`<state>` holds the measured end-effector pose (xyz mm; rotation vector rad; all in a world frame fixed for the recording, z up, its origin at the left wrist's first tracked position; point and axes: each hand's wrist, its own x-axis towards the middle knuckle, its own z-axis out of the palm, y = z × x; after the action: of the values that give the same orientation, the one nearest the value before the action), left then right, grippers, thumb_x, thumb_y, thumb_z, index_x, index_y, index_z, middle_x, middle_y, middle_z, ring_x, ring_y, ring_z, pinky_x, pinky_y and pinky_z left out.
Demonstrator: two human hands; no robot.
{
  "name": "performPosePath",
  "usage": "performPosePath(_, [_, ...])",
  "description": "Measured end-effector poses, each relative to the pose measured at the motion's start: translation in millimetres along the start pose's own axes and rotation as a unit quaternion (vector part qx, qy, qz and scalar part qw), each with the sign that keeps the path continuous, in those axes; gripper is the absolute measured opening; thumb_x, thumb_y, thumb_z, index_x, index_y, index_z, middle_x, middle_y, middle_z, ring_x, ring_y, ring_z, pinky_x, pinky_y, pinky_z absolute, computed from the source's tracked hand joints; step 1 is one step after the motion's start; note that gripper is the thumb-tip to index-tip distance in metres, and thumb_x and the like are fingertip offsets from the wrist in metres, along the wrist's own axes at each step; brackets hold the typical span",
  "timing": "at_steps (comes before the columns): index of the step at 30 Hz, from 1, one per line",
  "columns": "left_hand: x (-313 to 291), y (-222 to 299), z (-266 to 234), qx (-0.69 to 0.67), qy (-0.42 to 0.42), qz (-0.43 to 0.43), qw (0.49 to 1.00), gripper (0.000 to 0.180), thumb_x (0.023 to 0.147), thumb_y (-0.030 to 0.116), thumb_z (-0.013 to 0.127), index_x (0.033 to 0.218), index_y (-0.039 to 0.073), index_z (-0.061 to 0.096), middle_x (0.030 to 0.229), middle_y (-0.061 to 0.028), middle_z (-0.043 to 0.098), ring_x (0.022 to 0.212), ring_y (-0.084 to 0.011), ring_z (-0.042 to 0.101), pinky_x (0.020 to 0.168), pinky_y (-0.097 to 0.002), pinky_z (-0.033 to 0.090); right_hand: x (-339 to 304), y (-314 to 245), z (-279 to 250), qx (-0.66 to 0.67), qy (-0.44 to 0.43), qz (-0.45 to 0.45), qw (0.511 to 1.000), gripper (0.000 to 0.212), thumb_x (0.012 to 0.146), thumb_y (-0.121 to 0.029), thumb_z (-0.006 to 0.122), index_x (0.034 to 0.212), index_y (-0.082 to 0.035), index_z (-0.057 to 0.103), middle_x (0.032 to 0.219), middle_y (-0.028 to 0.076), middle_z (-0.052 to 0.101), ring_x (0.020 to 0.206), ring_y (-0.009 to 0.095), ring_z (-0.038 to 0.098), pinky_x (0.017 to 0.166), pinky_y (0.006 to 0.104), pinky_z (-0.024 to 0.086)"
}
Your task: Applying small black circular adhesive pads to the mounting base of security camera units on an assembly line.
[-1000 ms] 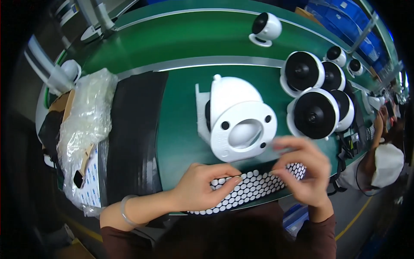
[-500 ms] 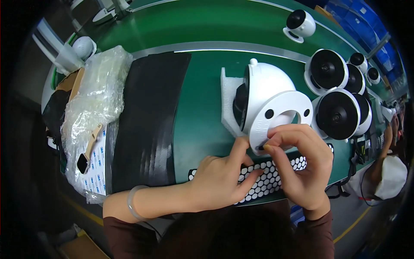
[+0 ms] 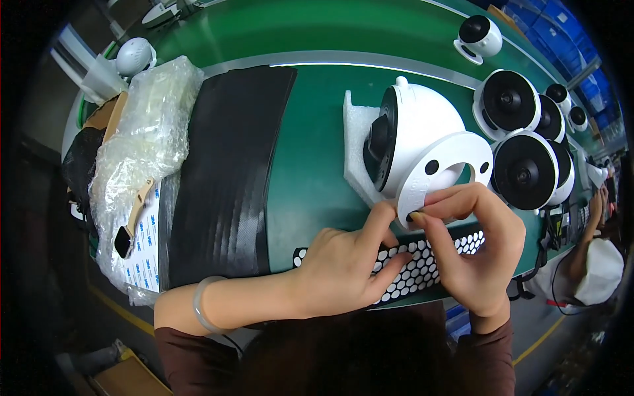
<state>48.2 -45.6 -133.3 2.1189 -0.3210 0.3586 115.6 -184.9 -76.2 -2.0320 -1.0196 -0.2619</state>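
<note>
A white ball-shaped camera (image 3: 429,112) with a black front lies tipped on a white foam block (image 3: 357,138). Its flat ring-shaped base (image 3: 413,181) faces me and carries black round pads (image 3: 432,167). At the base's near edge, the thumb and index finger of my right hand (image 3: 475,251) pinch a small black pad, mostly covered by the fingertips. The index finger of my left hand (image 3: 350,267) rests against the base's left rim, its thumb stretched apart over a black strip of white round dots (image 3: 413,274). That strip lies partly hidden beneath both hands.
Several similar white cameras (image 3: 525,173) stand to the right, and another camera (image 3: 480,36) sits farther back. On the left are black sheets (image 3: 228,171), a bubble-wrapped bundle (image 3: 145,125) and a watch (image 3: 134,218). A person's arm (image 3: 594,218) shows at the far right.
My view has shifted slightly, so the camera and hands appear a little farther right. The right fingertips remain at the base's lower edge, pressed closer over the black pad.
</note>
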Motion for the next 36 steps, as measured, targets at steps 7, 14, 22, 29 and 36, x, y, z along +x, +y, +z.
performPosePath(7, [1.1,4.6,-2.7,-0.067,-0.013,-0.071,0.995,0.045,0.074,0.016,0.06,0.107,0.003,0.033,0.069,-0.0071,0.06,0.055,-0.0267,0.059,0.046,-0.0314,0.044,0.1,2.7,-0.8,0.046,0.024,0.032,0.998,0.017,0.061,0.007,0.064,0.074,-0.001,0.057,0.069,0.008,0.059,0.058,0.017,0.058,0.053,0.0235,0.045])
performPosePath(14, [5.0,1.9,-4.2,-0.148,0.006,-0.039,0.988,0.025,0.075,0.006,0.057,0.098,0.002,0.047,0.074,-0.0095,0.061,0.065,-0.025,0.061,0.056,-0.0288,0.047,-13.0,7.9,2.3,-0.044,0.062,-0.11,0.991,0.024,0.056,0.007,0.066,0.078,0.001,0.062,0.073,0.01,0.06,0.063,0.021,0.058,0.056,0.0261,0.047])
performPosePath(22, [8.1,5.6,-7.2,-0.154,0.011,-0.035,0.987,0.018,0.076,0.002,0.055,0.094,0.001,0.051,0.076,-0.0104,0.061,0.067,-0.0219,0.062,0.057,-0.025,0.047,-19.4,6.8,7.1,-0.061,0.088,-0.093,0.99,0.026,0.053,0.005,0.067,0.077,0.0,0.063,0.078,0.009,0.061,0.068,0.021,0.059,0.059,0.0266,0.048])
performPosePath(29, [9.4,3.6,-9.5,-0.102,0.013,-0.009,0.995,0.015,0.075,-0.001,0.055,0.09,-0.001,0.053,0.072,-0.0102,0.06,0.062,-0.0202,0.062,0.053,-0.0243,0.047,-18.4,5.6,6.1,-0.005,0.078,-0.028,0.997,0.024,0.053,0.003,0.068,0.076,-0.002,0.062,0.076,0.008,0.059,0.066,0.02,0.057,0.056,0.0266,0.047])
performPosePath(36, [10.6,3.9,-8.6,-0.117,0.039,-0.02,0.992,0.017,0.074,-0.002,0.055,0.09,-0.002,0.054,0.068,-0.0094,0.06,0.057,-0.0191,0.061,0.051,-0.0237,0.046,-21.7,8.5,8.3,0.015,0.08,-0.016,0.997,0.025,0.054,0.003,0.067,0.078,-0.002,0.062,0.081,0.008,0.058,0.068,0.02,0.057,0.056,0.0263,0.047])
